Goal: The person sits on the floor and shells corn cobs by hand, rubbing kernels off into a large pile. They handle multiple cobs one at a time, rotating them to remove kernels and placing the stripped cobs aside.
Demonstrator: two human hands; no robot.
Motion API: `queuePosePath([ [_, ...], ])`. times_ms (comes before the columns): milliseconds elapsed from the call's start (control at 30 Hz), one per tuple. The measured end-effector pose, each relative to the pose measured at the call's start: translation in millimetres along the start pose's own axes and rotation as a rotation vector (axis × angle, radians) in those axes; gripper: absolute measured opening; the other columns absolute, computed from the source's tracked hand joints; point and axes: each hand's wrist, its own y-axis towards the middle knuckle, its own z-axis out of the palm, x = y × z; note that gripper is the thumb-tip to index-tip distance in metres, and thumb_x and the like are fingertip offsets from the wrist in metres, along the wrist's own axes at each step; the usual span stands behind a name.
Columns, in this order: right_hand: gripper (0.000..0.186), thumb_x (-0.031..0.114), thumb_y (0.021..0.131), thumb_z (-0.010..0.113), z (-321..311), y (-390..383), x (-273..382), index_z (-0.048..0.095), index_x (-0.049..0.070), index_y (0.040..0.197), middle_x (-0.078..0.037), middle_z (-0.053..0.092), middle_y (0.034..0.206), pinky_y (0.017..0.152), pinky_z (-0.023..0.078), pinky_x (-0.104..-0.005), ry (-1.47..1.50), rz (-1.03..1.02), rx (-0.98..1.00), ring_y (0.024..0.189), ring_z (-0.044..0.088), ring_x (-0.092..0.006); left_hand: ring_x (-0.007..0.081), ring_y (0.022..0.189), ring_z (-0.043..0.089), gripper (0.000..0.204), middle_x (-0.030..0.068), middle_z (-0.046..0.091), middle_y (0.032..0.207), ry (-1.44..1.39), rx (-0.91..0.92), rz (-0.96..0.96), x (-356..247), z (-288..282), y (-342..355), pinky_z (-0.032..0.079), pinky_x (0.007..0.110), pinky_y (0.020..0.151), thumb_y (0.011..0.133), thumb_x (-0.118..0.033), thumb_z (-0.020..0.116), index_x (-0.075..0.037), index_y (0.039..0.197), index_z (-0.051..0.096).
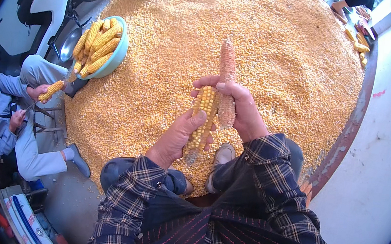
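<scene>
Left hand closes its grip on a yellow corn cob; right hand clamps a bare cob against it — over the kernel heap. Best rub along rows, firm pressure.

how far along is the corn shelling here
Done: a wide heap of loose kernels already covers the floor. In hand: the left hand grips a yellow ear that shows kernels along most of its length, while the right hand holds a bare cob against it. Left: a blue basin full of whole ears, more ears at the far edge, and one a seated person holds.
</scene>
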Motion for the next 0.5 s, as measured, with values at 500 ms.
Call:
queuePosePath([
  [500,0.037,0.013,0.076,0.074,6.2,-6.7,-1.7,0.058,-0.001,0.107,-0.004,0.062,0.087,0.071,0.046,-0.027,-0.206,0.079,-0.227,0.077,0.057,-0.0119,0.0113,0.057,0.056,0.05,0.0045,0.056,0.076,0.307,-0.138,0.16,-2.5,-1.7,0.8,0.046,0.024,0.049,0.092,-0.054,0.043,-0.007,0.107,0.048],
])
